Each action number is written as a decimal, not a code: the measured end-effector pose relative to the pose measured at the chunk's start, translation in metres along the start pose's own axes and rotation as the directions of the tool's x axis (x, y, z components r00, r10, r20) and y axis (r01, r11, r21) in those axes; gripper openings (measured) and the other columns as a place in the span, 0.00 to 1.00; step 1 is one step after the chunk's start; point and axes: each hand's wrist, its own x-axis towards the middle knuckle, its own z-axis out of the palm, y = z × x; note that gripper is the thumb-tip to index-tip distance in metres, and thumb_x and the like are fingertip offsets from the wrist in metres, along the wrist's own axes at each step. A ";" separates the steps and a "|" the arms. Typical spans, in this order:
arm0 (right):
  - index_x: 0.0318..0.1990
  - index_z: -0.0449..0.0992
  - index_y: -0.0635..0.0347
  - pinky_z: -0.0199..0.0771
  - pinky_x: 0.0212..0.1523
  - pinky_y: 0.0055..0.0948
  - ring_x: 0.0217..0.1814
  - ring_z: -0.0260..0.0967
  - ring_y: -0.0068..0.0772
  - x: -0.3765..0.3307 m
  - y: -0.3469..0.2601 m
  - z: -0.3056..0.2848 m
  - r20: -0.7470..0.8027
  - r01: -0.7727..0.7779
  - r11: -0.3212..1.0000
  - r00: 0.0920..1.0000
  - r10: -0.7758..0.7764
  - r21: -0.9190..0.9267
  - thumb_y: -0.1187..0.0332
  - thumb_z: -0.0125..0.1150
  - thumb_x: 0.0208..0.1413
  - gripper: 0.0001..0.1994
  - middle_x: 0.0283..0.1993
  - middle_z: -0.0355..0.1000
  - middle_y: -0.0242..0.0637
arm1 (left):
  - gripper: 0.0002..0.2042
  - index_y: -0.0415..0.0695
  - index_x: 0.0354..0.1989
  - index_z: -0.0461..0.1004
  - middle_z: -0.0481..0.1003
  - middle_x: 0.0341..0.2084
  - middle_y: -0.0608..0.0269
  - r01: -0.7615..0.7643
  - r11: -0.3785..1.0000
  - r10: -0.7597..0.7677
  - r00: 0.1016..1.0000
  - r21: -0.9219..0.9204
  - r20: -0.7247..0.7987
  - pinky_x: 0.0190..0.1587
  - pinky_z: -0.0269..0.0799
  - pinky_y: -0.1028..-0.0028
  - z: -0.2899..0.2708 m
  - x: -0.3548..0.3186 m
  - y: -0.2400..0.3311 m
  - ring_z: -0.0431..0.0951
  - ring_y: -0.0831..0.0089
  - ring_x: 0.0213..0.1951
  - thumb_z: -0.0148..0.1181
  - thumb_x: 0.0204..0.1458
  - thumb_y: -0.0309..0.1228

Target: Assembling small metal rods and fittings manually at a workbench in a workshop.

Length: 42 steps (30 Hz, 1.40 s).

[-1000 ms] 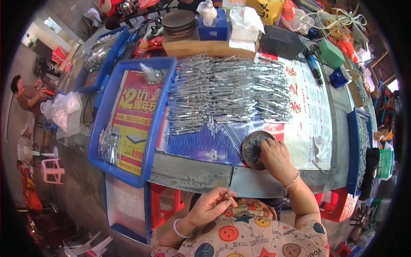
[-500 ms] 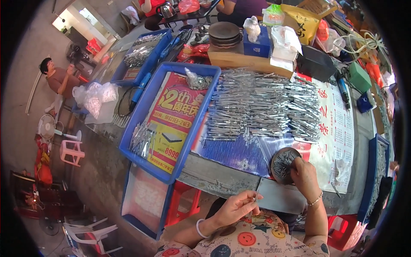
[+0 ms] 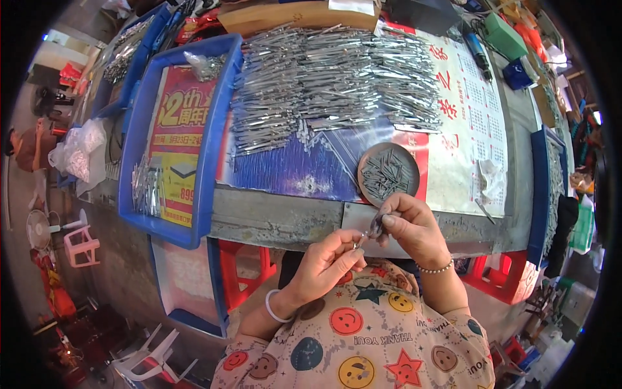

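Note:
My left hand (image 3: 329, 264) is closed in a pinch, with a small shiny metal piece (image 3: 358, 245) at its fingertips. Close beside it, my right hand (image 3: 416, 232) is also closed, thumb against darkened fingers; whatever it may hold is too small to make out. The fingertips of both hands nearly meet above the near edge of the table. Just beyond the right hand sits a round brown bowl (image 3: 403, 152) containing many short grey metal pins (image 3: 387, 175). Long rows of thin silvery metal rods (image 3: 337, 81) lie heaped on printed sheets farther back.
To the left a blue tray (image 3: 202, 204) holds a few metal rods and a plastic bag of small parts (image 3: 206, 66). A shallower tray (image 3: 223, 311) is below it. Red stools (image 3: 243, 272) stand under the table edge. Another blue tray (image 3: 539, 188) lies far right.
My right hand has left the bowl and come toward my left hand, which still pinches the metal piece. The view has shifted, so the table now appears higher and farther left.

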 end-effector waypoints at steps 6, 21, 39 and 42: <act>0.37 0.69 0.62 0.70 0.33 0.20 0.29 0.69 0.22 -0.007 0.008 0.006 0.033 -0.024 0.989 0.999 0.020 0.147 0.70 0.58 0.60 0.06 0.32 0.73 0.36 | 0.11 0.37 0.50 0.67 0.75 0.29 0.65 0.028 1.000 -0.028 1.000 0.014 -0.014 0.29 0.69 0.84 0.006 -0.004 -0.001 0.73 0.85 0.31 0.50 0.62 0.27; 0.41 0.74 0.67 0.71 0.37 0.19 0.38 0.70 0.18 -0.025 -0.008 0.013 0.172 0.023 0.973 0.985 0.017 -0.230 0.79 0.55 0.58 0.05 0.36 0.72 0.31 | 0.06 0.33 0.40 0.72 0.75 0.28 0.63 -0.157 0.964 0.162 0.987 0.213 -0.006 0.26 0.68 0.82 0.000 -0.013 0.001 0.73 0.85 0.25 0.55 0.57 0.22; 0.37 0.63 0.62 0.64 0.24 0.17 0.29 0.63 0.12 -0.024 -0.004 0.015 0.175 -0.110 0.947 0.970 0.169 -0.302 0.79 0.54 0.54 0.07 0.27 0.63 0.27 | 0.07 0.37 0.38 0.73 0.71 0.23 0.60 -0.283 0.840 0.283 0.956 0.462 0.070 0.25 0.68 0.75 -0.006 -0.015 0.001 0.73 0.72 0.22 0.59 0.52 0.20; 0.37 0.63 0.62 0.65 0.26 0.25 0.28 0.64 0.15 -0.022 -0.004 0.010 0.264 0.039 0.804 0.953 0.149 -0.593 0.79 0.55 0.52 0.08 0.26 0.63 0.30 | 0.08 0.37 0.38 0.73 0.72 0.23 0.56 -0.350 0.718 0.371 0.924 0.601 0.095 0.25 0.69 0.72 -0.004 -0.016 0.000 0.74 0.64 0.23 0.61 0.49 0.20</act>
